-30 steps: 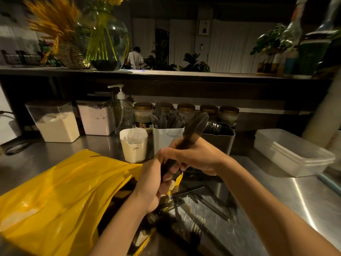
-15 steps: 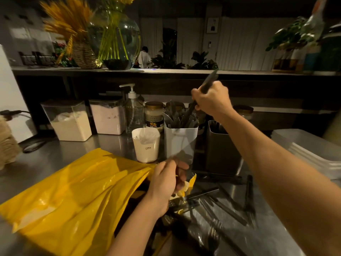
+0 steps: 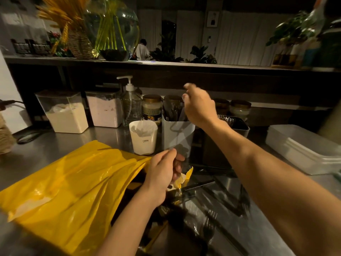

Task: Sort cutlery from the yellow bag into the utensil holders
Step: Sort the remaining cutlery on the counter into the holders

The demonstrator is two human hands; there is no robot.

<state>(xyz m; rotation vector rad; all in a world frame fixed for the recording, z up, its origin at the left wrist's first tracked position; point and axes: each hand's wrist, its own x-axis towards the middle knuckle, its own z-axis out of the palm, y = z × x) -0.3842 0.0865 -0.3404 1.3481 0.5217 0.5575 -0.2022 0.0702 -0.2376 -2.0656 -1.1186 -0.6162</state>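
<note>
Head view: 2 hands, 1 yellow bag [image 3: 64, 191] and 2 holders stand on the steel counter [image 3: 110, 137]. These are a white holder [image 3: 178, 139] and, just right of it, a dark metal holder [image 3: 232, 137]. 1 white cup [image 3: 144, 141] marked CRBW stands just left of the white holder. Behind them are 2 clear canisters [image 3: 64, 111], 1 pump bottle [image 3: 131, 106] and 4 jars [image 3: 152, 108]. Loose cutlery [image 3: 210, 224] lies on the counter at the bag's mouth; it is too dark and blurred to count.

0.5 s ago the right hand gripped a dark utensil above the white holder. Now the right hand [image 3: 199, 108] has released it: the fingers are loose and blurred, with nothing in them. The left hand [image 3: 162, 174] has stayed at the bag's mouth, fingers curled. Whether it grasps anything I cannot tell.

The dark handles [image 3: 171, 111] in the white holder stand just below and left of the right hand. The bag lies flat, left of the left hand, and the loose cutlery lies below and right of it.
</note>
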